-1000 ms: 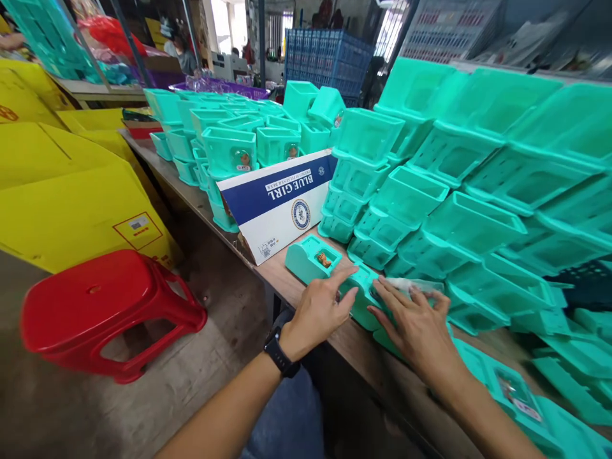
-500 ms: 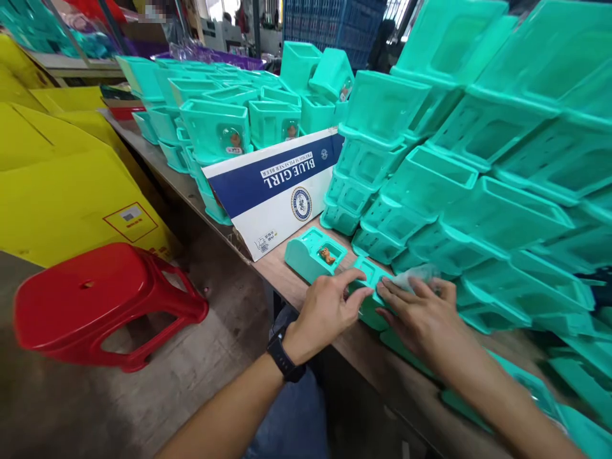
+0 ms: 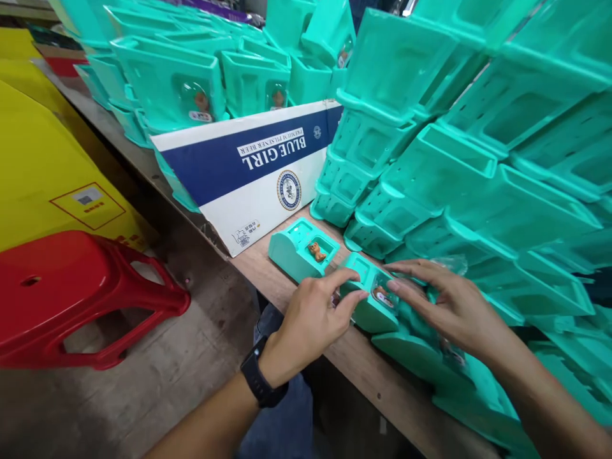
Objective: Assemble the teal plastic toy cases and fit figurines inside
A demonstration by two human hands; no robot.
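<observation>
A teal plastic box (image 3: 362, 268) lies on the table edge between my hands. Set in its window is a clear dome cover (image 3: 384, 294) with a brown figure and a white label inside. My left hand (image 3: 310, 312) pinches the box's left end between thumb and forefinger; a small reddish bit under those fingers is unclear. Beside the dome, my right hand (image 3: 444, 299) has its thumb and fingers apart, thumb tip close to the dome's edge. To the left lies another teal box (image 3: 291, 252), with an uncovered orange-brown bear figure (image 3: 316, 252) in its recess.
Stacked teal boxes (image 3: 396, 64) rise behind and to the right. A Blue Girl carton panel (image 3: 268, 172) stands at the back left. Several teal boxes lie at the lower right (image 3: 478, 395). A red stool (image 3: 62, 287) and yellow sacking (image 3: 43, 159) are at the left.
My right hand's fingers have spread and drawn back from the box, exposing the dome cover. My left hand stays at the box's end. The view has tilted down and closer.
</observation>
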